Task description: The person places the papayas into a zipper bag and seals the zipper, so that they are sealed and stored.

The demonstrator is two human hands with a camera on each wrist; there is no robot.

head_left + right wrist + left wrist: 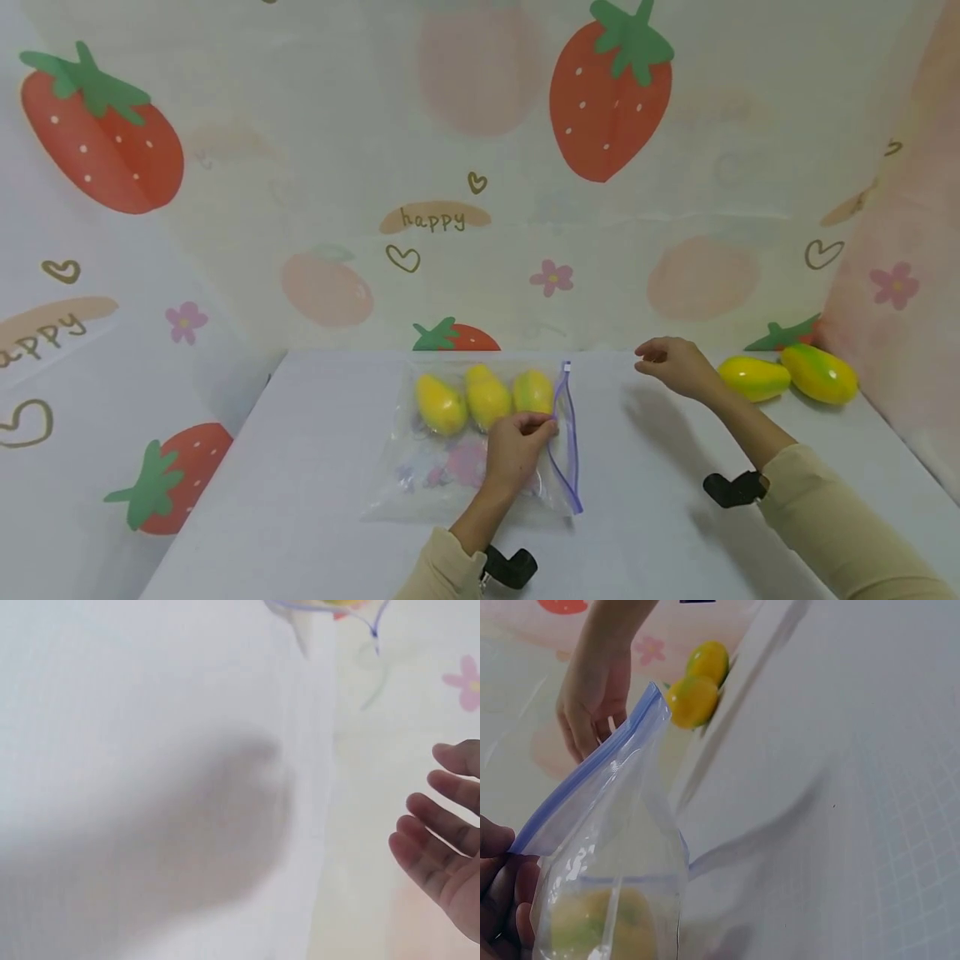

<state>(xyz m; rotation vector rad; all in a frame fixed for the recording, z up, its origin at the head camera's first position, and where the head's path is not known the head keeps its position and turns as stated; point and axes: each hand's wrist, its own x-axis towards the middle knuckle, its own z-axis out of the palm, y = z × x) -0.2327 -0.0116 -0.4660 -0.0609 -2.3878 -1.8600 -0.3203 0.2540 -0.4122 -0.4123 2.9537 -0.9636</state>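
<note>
A clear zip bag (442,492) with a purple zip edge (574,467) lies on the table, its mouth to the right and parted. Inside are three yellow mangoes, the left one (441,404), the middle one (487,397) and the right one (533,390). My left hand (513,454) pinches the bag's near rim by the zip, as the left wrist view also shows at the purple strip (592,769). Held above the table to the right of the bag, my right hand (678,367) holds nothing; its fingers (439,817) are loosely bent and apart.
Two more yellow-green mangoes, one (753,378) beside the other (819,375), lie at the table's back right, beyond my right forearm. The white table (300,475) meets a strawberry-print backdrop (322,167). Each wrist carries a black camera mount (733,490).
</note>
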